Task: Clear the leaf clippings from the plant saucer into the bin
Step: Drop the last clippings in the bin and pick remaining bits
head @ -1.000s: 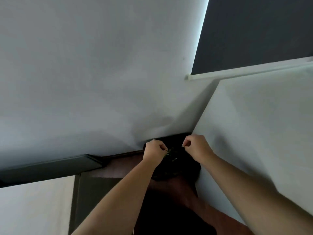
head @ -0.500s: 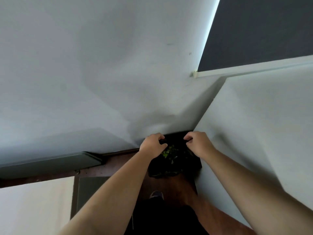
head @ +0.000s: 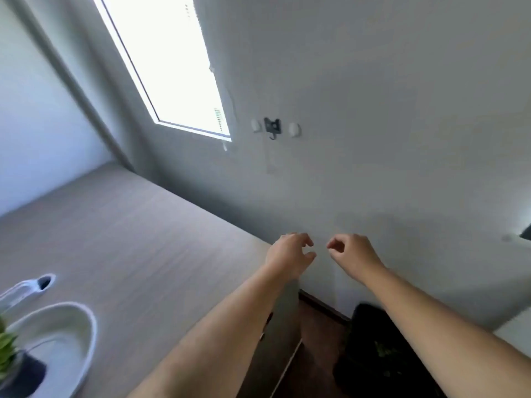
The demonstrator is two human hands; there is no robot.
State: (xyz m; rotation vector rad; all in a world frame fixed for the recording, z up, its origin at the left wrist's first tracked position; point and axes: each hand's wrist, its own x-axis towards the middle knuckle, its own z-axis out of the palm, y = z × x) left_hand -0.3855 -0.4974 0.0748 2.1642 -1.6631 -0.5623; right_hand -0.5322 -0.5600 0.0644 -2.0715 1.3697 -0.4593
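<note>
The left hand (head: 290, 255) and the right hand (head: 355, 255) were held side by side, a little apart, before the wall (head: 402, 139), just past the far edge of the bench (head: 129, 239). The left grip was slack, its fingers loosely curled and its thumb spread off them, and nothing was held in it. The right grip was curled rather closer, the forefinger bent toward the thumb, yet nothing could be made out in it either.

The plant saucer (head: 89, 328) lay on the bench at 8 o'clock, well apart from both hands, with the plant (head: 7, 351) at its near end. Whether any scraps lay in it could not be told.

The dark bin (head: 370, 328) stood on the floor at 5 o'clock, below the right forearm. Green flecks, taken for leaf clippings (head: 385, 351), were visible inside.

A drop into the bin was judged to be finished. Next, the hands would need to be carried toward 8 o'clock, the saucer checked, and any remaining scraps pinched up lightly without the plant being knocked.
</note>
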